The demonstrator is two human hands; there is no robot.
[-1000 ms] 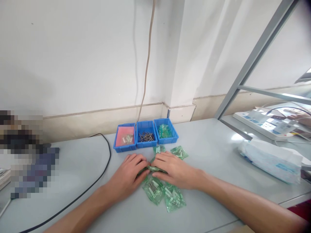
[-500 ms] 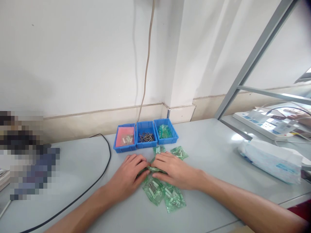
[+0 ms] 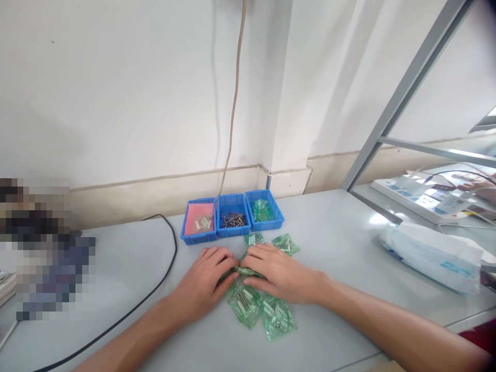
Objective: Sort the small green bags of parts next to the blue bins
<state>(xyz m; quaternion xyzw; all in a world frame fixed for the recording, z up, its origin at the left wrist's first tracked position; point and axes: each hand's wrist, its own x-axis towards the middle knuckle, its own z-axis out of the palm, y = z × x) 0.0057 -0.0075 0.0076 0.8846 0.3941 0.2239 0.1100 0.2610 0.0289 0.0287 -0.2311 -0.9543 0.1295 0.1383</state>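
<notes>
Both hands meet over a small green plastic bag (image 3: 248, 271), pinching it between thumbs and fingers. My left hand (image 3: 211, 276) grips its left side, and my right hand (image 3: 275, 271) grips its right side. Much of this bag is hidden under the fingers. Just in front of them lie a green bag with screws and pale pieces (image 3: 244, 305) and another green bag with pale pieces (image 3: 278, 318). Beyond my right hand rest two more green bags, one near the bins (image 3: 253, 238) and one to the right (image 3: 285, 243).
Three blue bins stand behind the hands: one with a pink sheet and clear bag (image 3: 199, 222), one with loose screws (image 3: 233, 219), one with green bags (image 3: 263, 211). A black cable (image 3: 170, 258) curves at left. A tissue pack (image 3: 434, 258) and power strips (image 3: 411, 199) lie at right.
</notes>
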